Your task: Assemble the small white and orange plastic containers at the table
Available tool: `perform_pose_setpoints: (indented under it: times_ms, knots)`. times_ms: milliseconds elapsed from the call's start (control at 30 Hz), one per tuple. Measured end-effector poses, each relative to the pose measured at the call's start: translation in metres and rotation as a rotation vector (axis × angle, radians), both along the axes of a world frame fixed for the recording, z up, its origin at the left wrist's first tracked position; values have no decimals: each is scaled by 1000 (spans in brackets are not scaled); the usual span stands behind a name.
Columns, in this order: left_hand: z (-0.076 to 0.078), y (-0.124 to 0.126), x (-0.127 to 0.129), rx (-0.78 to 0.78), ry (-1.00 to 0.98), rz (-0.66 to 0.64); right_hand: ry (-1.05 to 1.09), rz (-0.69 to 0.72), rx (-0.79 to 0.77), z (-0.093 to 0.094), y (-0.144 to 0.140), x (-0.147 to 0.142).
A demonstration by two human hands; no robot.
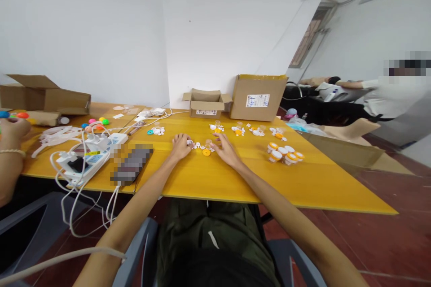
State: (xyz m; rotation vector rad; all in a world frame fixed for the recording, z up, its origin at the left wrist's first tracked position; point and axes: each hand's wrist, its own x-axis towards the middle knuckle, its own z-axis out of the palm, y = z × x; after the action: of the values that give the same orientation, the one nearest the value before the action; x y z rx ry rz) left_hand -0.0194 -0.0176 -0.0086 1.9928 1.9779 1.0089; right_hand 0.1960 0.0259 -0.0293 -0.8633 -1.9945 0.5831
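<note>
hands rest mid-surface (pixel 215 179): left hand (pixel 181 146) with fingers curled over small white pieces (pixel 197 145), though a grasp cannot be told. right hand (pixel 226 150) lies flat, fingers released, beside an orange cap (pixel 206 152).

Bright, even indoor light, soft shadows.
Wide-angle bending warps edges around the bench (pixel 303 184); distant corners look soft.

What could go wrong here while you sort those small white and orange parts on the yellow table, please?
1. The small parts lie loose between the left hand and right hand; a sweep might scatter them.
2. The finished caps stand near the right forearm and could be knocked over.
3. The white cables hang off the table edge and might snag.
</note>
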Motion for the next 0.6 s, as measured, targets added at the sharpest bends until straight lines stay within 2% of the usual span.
perform_pose_setpoints:
  times_ms: [133, 333, 600]
  knots:
    - [-2, 3, 0, -7, -1, 2, -34, 23, -28, 0, 1, 0]
    - [-2, 1, 1, 6, 2, -25, -81, 104, 20, 7, -1, -4]
    - [-3, 1, 2, -1, 6, -35, -134, 96, 78, 9, 6, -9]
